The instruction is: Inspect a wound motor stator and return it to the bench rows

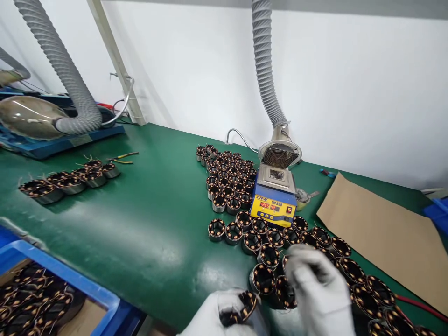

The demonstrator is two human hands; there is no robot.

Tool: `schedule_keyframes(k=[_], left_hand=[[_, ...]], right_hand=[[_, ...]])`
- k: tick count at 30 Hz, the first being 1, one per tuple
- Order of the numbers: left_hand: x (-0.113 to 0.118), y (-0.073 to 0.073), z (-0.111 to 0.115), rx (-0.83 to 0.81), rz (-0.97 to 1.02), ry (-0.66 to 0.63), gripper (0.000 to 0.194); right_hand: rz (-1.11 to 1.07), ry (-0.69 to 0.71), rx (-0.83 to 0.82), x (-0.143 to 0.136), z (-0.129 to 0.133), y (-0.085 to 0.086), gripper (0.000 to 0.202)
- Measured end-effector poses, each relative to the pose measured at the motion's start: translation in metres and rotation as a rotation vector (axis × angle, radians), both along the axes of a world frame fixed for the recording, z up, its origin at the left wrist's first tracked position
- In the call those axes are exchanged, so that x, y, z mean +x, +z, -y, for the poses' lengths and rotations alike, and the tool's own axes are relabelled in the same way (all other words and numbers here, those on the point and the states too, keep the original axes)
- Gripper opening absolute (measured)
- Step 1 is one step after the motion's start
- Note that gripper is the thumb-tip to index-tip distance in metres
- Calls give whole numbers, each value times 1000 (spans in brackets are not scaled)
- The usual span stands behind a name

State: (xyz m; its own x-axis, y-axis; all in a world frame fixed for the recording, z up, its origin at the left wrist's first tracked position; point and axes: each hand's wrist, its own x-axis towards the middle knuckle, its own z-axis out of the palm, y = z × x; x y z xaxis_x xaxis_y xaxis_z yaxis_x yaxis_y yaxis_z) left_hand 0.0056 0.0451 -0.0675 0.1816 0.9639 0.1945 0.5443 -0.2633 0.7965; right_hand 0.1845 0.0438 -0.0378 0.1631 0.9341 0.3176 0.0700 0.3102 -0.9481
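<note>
I am cradling a wound stator (pixel 241 305) in my gloved left hand (pixel 217 317), low over the near edge of the green bench (pixel 147 233). I judge it dense and rigid at its steel rim, the safe place to grip, while the copper windings look delicate. My right hand (pixel 317 291) is hovering beside it; its blurred fingers' spread I cannot tell.

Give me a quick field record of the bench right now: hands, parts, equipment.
left hand: gloved, holds one wound stator
right hand: gloved, blurred, over the stator rows
solder pot: blue and yellow, display lit, behind those rows
fume hose: ends above the pot
blue bin: near left, more stators
cardboard sheet: right
</note>
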Motion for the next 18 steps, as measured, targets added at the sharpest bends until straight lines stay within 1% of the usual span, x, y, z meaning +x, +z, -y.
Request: schedule_keyframes(k=[1,2,3,4,5,6,7,8,9,10,11,12,13,14,15,16,17,18], left_hand=[[0,1,1,-4,14,1,52],[0,3,1,-9,33,3,55],[0,5,2,-11,52,6,57],[1,6,2,-9,66,8,60],[1,9,2,-4,72,10,62],[1,11,2,3,72,12,65],[1,13,3,8,70,13,67],[1,14,3,17,64,14,70],[0,15,4,38,50,13,72],[-2,16,5,78,23,8,75],[-4,16,6,153,-39,3,79],[-7,15,8,213,-125,-3,83],[-10,14,9,273,-206,-20,87],[-14,13,10,331,-289,-34,92],[-17,12,10,289,-307,-58,96],[-20,11,9,331,-266,-101,99],[-22,11,7,338,-217,-114,92],[-24,12,4,288,-153,-144,66]], right_hand=[[-156,-67,10,5,-2,0,3],[-221,-100,18,8,-4,0,1],[-171,-36,-12,9,-4,-2,1],[-143,75,-80,7,-2,-4,4],[-128,194,-228,2,1,-6,13],[-157,319,-405,-6,6,-7,29],[-277,517,-587,-16,10,-8,50],[-499,613,-670,-26,15,-8,65],[-620,619,-690,-37,19,-7,61],[-812,591,-805,-46,22,-6,47],[-997,520,-812,-53,24,-5,37],[-1106,416,-842,-58,25,-4,29],[-1189,343,-865,-61,24,-4,24],[-1227,295,-866,-63,23,-5,23],[-1226,275,-864,-63,22,-6,23],[-1216,295,-850,-62,21,-7,22],[-1201,322,-825,-62,20,-9,24],[-1178,352,-795,-62,20,-11,26]])
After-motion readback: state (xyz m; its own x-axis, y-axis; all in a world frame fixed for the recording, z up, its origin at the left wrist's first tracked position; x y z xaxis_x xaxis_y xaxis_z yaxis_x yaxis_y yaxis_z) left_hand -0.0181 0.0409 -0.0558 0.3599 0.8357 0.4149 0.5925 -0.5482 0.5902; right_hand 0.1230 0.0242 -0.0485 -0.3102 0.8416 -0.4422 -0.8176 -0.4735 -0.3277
